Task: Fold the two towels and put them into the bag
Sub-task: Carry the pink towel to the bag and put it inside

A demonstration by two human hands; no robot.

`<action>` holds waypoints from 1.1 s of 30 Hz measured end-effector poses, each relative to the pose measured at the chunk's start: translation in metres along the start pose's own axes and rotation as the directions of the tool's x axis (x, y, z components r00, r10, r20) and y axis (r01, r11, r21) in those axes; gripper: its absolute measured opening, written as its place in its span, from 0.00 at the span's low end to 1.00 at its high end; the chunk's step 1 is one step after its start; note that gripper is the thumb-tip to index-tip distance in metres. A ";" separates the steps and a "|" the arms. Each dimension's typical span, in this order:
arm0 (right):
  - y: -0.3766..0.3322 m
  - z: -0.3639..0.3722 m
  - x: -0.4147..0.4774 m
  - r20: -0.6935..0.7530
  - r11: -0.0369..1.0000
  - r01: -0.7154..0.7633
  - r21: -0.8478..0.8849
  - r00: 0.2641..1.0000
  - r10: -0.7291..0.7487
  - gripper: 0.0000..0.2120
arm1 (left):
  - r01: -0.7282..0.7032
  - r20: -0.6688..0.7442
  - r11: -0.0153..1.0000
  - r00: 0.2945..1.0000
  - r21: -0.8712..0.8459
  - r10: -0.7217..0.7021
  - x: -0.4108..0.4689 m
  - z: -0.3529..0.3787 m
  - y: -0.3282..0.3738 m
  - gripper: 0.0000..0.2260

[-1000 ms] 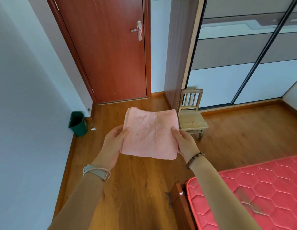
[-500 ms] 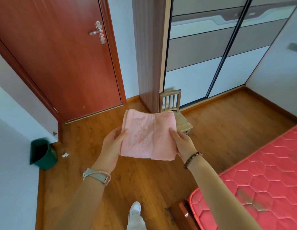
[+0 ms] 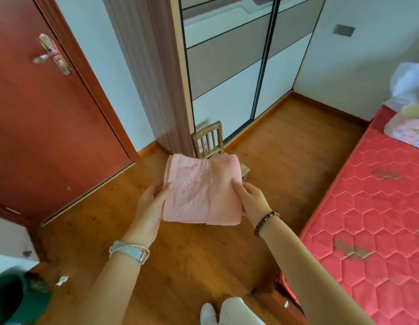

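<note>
A folded pink towel (image 3: 202, 190) is held flat in the air in front of me, above the wooden floor. My left hand (image 3: 150, 207) grips its left edge, thumb on top. My right hand (image 3: 252, 200) grips its right edge the same way. At the far right, on the red mattress (image 3: 368, 207), stands a translucent plastic bag (image 3: 409, 90) with something pale yellow showing at its side. A pale, printed pink-and-white bundle (image 3: 407, 130) lies beside the bag; I cannot tell what it is.
A small wooden chair (image 3: 209, 143) stands just behind the towel, by the sliding wardrobe (image 3: 239, 66). A red door (image 3: 39, 113) is on the left, a green bin (image 3: 14, 299) at the bottom left. My white shoe (image 3: 208, 314) shows below.
My view has swung to the right: the door and bin slid left, and the mattress with the bag came into sight. Both hands keep holding the folded towel the same way.
</note>
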State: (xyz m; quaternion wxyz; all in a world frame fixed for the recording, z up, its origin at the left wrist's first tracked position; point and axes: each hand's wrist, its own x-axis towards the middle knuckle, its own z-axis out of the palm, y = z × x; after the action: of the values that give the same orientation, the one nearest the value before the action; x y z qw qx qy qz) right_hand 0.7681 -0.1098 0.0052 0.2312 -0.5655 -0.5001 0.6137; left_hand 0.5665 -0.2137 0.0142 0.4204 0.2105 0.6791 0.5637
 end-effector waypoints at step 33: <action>-0.064 -0.230 0.225 -0.492 0.956 -0.013 0.294 0.855 0.163 0.24 | 0.024 0.558 0.982 0.820 0.187 -0.126 0.266 0.350 0.076 0.16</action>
State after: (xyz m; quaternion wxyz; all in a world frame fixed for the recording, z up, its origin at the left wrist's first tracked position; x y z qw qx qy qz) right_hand 0.9058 0.1878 -0.0104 0.4046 -0.6919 -0.3021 0.5161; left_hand 0.6866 0.2158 -0.0069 0.6053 0.3770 0.5772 0.3980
